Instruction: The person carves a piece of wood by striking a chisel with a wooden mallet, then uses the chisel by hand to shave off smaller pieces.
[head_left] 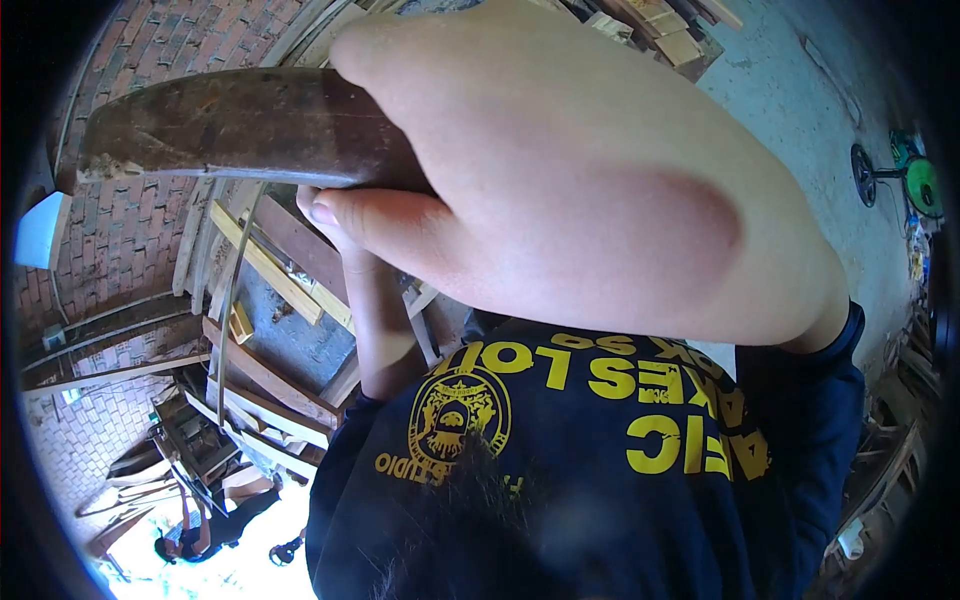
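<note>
A dark brown, slightly curved piece of wood (250,125), worn along its lower left edge, extends leftward across the upper left. My right hand (450,190), large and close to the camera, is closed round its right end, with the thumb along the lower edge. My left hand (335,232) is just beneath the piece, behind my right thumb. Its fingers are mostly hidden, and I cannot tell whether it touches the wood. My right forearm covers much of the upper middle.
Long boards (270,265) lie below the held piece, beside a brick wall (120,215). More timber (670,35) is stacked at the top. A green fan (922,188) stands far right. Another person (215,530) is at the lower left, near a cluttered bench.
</note>
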